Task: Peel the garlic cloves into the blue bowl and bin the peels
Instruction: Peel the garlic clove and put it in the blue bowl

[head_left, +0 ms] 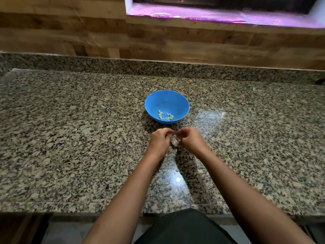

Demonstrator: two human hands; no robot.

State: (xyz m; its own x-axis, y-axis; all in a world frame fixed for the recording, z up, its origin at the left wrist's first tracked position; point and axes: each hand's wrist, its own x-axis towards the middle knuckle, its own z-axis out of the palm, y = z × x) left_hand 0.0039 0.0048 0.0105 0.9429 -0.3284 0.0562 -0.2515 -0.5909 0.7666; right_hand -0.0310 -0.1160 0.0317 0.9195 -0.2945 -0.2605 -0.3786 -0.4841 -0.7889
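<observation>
A speckled grey-and-tan granite tabletop (70, 138) runs the full width of the view, with a raised strip of the same stone along its back edge. Behind it stands a wall of brown wooden planks (61, 32), and high on that wall a window ledge (219, 14) is covered with a shiny pink-purple plastic sheet.

A round blue plastic bowl (182, 106) sits upright near the middle of the tabletop. In its bottom, toward the near side, lies a small scatter of pale yellow-green peeled cloves (166, 116).

Just in front of the blue bowl, on the person's side and apart from its rim, the two bare hands meet above the stone. The left hand (159, 140) and the right hand (190, 139) both have their fingers curled inward, and between them they hold a papery, greyish-white garlic clump (174, 141). The fingertips of the two hands come together over the top of it; which fingers pinch the skin is too small to tell.

Nearer the person than the blue bowl and the hands, a tiny pale peel scrap (176, 170) lies on the tabletop beside a bright glare spot. At the bottom edge, below the counter front, a dark garment (184, 226) shows between the forearms.
</observation>
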